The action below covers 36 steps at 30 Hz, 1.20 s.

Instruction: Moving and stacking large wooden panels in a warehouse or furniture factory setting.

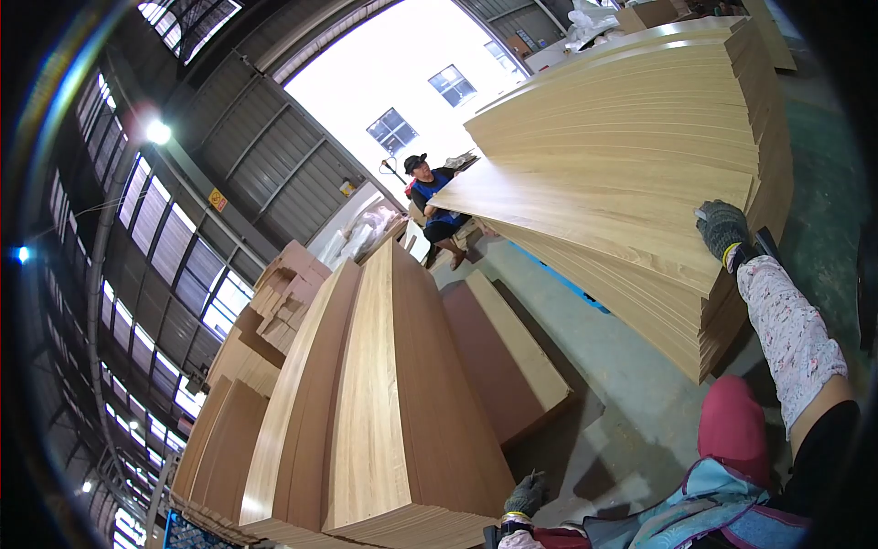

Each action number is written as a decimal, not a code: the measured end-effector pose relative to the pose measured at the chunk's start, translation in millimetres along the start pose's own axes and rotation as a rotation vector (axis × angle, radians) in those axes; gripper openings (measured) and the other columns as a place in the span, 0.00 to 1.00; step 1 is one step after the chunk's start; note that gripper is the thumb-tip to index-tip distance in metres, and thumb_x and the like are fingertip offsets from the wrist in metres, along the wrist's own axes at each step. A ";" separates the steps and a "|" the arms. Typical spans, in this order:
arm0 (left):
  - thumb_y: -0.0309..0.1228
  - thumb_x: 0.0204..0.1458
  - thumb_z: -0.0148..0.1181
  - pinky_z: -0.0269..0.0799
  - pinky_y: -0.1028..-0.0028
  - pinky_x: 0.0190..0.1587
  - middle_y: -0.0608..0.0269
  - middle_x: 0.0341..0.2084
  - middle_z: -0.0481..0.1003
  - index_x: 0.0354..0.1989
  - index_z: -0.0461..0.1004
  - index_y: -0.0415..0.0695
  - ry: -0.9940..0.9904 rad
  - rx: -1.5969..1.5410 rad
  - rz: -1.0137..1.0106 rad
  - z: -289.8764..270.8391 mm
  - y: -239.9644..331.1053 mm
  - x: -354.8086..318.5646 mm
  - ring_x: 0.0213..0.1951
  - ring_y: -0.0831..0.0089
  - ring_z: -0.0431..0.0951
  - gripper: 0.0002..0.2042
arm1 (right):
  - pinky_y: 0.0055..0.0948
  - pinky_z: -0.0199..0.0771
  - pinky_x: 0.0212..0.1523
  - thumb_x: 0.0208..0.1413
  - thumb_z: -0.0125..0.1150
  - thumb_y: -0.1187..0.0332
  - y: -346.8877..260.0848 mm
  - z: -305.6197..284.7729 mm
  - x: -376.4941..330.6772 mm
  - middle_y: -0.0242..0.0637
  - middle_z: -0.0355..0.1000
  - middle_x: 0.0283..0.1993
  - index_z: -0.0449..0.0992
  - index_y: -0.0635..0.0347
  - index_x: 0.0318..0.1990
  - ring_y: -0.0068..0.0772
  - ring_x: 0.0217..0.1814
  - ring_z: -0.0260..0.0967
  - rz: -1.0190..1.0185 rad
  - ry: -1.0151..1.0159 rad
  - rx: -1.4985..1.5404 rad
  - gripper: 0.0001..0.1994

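My right hand (722, 229), in a dark grey knit glove, grips the near end of a long wood-grain board (604, 206). Its fingers lie over the top face; the thumb is hidden. At the far end of that board a co-worker (433, 203) in a blue vest and dark cap crouches, one hand near the board's corner. Low in the picture my left hand (525, 496), gloved too, hangs beside the end of a stack of boards (402, 439). Its fingers look loosely apart with nothing in them; contact with the stack is unclear.
Under and behind the gripped board rise tall fanned board stacks (622, 105). A lower brown-and-tan stack (508, 357) lies on the floor between the piles. Cartons (288, 284) and plastic wrap (366, 233) stand at the left back. A wide doorway (366, 64) is bright behind.
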<state>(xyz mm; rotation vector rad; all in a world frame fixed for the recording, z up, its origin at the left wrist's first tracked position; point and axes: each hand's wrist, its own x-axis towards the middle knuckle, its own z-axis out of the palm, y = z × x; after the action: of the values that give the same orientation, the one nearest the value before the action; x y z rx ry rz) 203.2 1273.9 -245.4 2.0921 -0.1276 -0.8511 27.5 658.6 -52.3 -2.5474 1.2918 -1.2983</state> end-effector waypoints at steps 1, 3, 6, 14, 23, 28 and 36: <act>0.39 0.60 0.49 0.73 0.74 0.35 0.61 0.32 0.75 0.53 0.69 0.49 -0.011 -0.013 -0.019 -1.2 -2.2 2.4 0.31 0.71 0.75 0.16 | 0.43 0.68 0.49 0.44 0.63 0.61 -2.5 -3.2 0.8 0.47 0.74 0.41 0.77 0.59 0.41 0.48 0.45 0.70 0.022 -0.032 0.003 0.17; 0.39 0.60 0.49 0.73 0.74 0.35 0.61 0.32 0.75 0.53 0.69 0.49 -0.001 0.017 0.006 -2.9 -8.4 5.2 0.32 0.72 0.75 0.16 | 0.43 0.68 0.49 0.45 0.63 0.60 -6.3 -8.3 -0.5 0.47 0.74 0.41 0.77 0.59 0.41 0.48 0.45 0.70 0.015 -0.030 0.007 0.17; 0.40 0.60 0.49 0.72 0.74 0.34 0.61 0.32 0.75 0.53 0.69 0.50 0.004 0.064 0.018 0.9 -1.4 2.2 0.32 0.72 0.75 0.16 | 0.43 0.68 0.49 0.45 0.63 0.60 -7.2 -14.2 -0.4 0.46 0.74 0.41 0.77 0.59 0.41 0.48 0.46 0.70 0.038 -0.063 -0.002 0.17; 0.41 0.59 0.50 0.72 0.75 0.31 0.64 0.31 0.75 0.53 0.70 0.51 0.017 0.107 0.042 -0.1 -4.5 2.9 0.30 0.74 0.76 0.16 | 0.42 0.66 0.52 0.45 0.63 0.60 -0.3 -1.5 0.0 0.45 0.74 0.44 0.77 0.58 0.42 0.46 0.49 0.69 0.016 -0.020 -0.022 0.17; 0.42 0.59 0.50 0.72 0.75 0.33 0.64 0.32 0.76 0.53 0.71 0.51 0.055 0.158 0.092 -1.6 -9.0 6.4 0.31 0.75 0.76 0.17 | 0.42 0.65 0.55 0.46 0.62 0.60 8.3 8.1 0.1 0.43 0.74 0.46 0.77 0.57 0.43 0.44 0.53 0.68 -0.020 0.000 -0.032 0.17; 0.45 0.58 0.50 0.73 0.73 0.34 0.64 0.32 0.77 0.52 0.72 0.49 0.097 0.289 0.092 5.0 22.1 -20.7 0.31 0.74 0.77 0.18 | 0.42 0.66 0.53 0.46 0.62 0.59 6.4 5.6 -0.6 0.45 0.74 0.45 0.77 0.59 0.44 0.45 0.50 0.69 -0.016 -0.015 -0.039 0.19; 0.44 0.59 0.49 0.73 0.75 0.36 0.64 0.34 0.76 0.55 0.69 0.51 0.035 0.061 0.015 3.0 7.0 -7.1 0.32 0.74 0.76 0.18 | 0.42 0.68 0.48 0.46 0.62 0.58 -9.4 1.7 0.0 0.44 0.75 0.41 0.77 0.57 0.41 0.45 0.46 0.71 -0.017 -0.009 -0.033 0.17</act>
<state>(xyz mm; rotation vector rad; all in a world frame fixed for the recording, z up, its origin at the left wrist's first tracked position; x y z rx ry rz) 197.4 1270.1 -237.7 2.1591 -0.1514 -0.8105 34.9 664.2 -50.3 -2.5886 1.3038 -1.2771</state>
